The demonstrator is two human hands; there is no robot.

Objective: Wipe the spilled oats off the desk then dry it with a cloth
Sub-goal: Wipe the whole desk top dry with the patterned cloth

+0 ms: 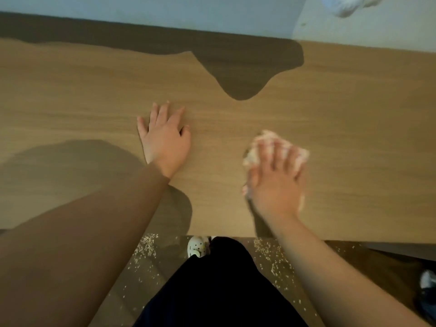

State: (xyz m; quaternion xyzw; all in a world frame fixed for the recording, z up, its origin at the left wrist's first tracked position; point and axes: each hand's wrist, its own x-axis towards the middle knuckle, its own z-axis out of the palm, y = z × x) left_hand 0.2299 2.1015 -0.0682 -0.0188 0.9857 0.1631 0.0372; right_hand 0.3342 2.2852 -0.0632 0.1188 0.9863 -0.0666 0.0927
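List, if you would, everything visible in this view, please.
desk: one, tan wood-grain, across the middle
cloth: one, pinkish-white, on the desk under the right hand
oats: many, pale, scattered on the floor by the desk's near edge
floor: one, brown, below the desk
wall: one, pale blue-grey, behind the desk
white object: one, blurred, top right
dark shoe: one, lower right edge
white clog: one, on the person's foot
trousers: black, bottom centre
left hand: flat on the desk
right hand: fingers spread, pressing the cloth
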